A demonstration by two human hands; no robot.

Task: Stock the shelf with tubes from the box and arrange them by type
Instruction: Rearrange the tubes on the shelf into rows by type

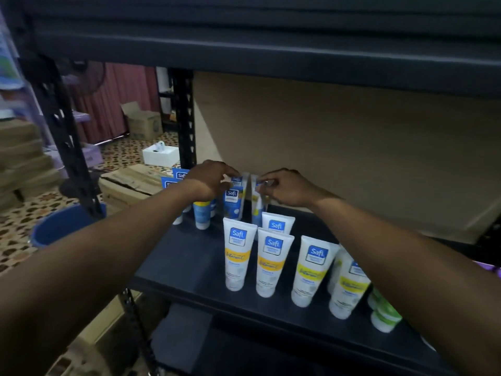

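Forearms (pixel 108 253) outstretched, left hand (pixel 208 181), right hand (pixel 287 188) pinching tubes (pixel 233 196)

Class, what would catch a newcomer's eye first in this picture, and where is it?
Two hands meet mid-frame: the left hand pinches the top of a blue tube, the right hand that of its neighbour tube, at the back of the black shelf. Nearer, white Safi tubes with orange and yellow bands stand in rows.

Both forearms (pixel 135 234) are bare; the right hand (pixel 287 188) wears 1 small shiny ring (pixel 267 182).
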